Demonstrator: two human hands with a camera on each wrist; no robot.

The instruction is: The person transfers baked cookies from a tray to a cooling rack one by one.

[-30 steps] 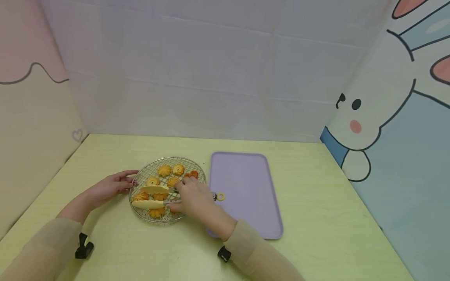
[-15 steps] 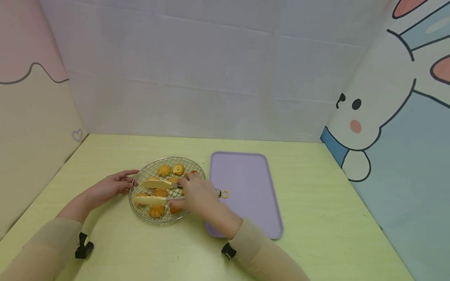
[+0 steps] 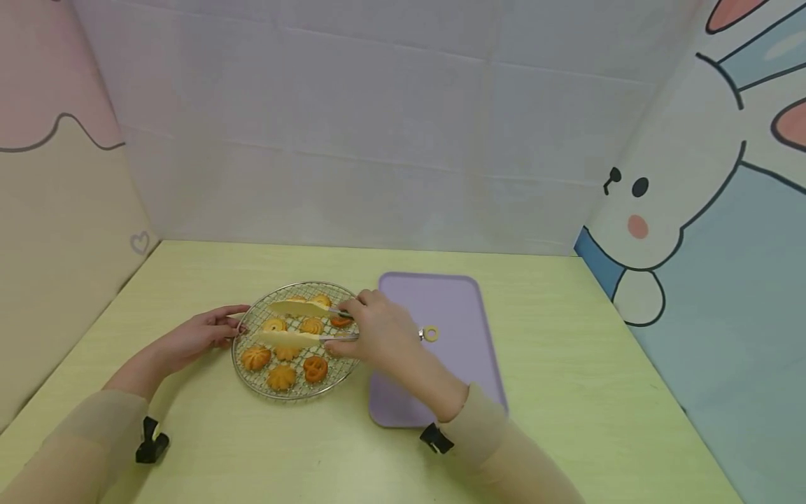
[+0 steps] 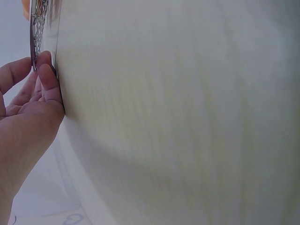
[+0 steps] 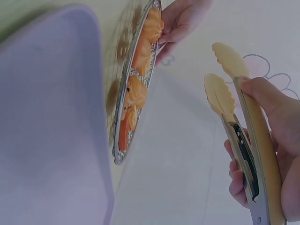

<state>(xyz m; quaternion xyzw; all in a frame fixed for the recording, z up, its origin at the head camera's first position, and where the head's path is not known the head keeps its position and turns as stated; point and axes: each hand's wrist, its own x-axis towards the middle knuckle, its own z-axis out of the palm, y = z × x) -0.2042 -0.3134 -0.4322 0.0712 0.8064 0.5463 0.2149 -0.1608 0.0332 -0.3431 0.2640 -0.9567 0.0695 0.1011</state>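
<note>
My left hand [image 3: 203, 330] pinches the left rim of a round wire rack [image 3: 247, 374] between thumb and fingers; the left wrist view shows the grip at the rack's edge [image 4: 33, 35]. Several golden cookies lie on the mesh, among them a flower-shaped cookie [image 3: 281, 378] and a darker pretzel-shaped cookie [image 3: 315, 369]. In my right hand [image 3: 393, 339] is a pair of tongs [image 5: 258, 154] with cream-coloured tips, held over the rack's right half. Those tips stand apart with nothing between them, and they hide some of the cookies from the head view.
Right of the rack lies a flat lilac tray [image 3: 434, 301] with a low rim, partly under my right forearm. The pale yellow table [image 3: 579, 364] ends at a white back wall [image 3: 378, 140]. Printed side panels stand at left and right.
My right hand has moved to the right and farther back with the tongs, uncovering the front cookies. The left hand and the rack have stayed in place.
</note>
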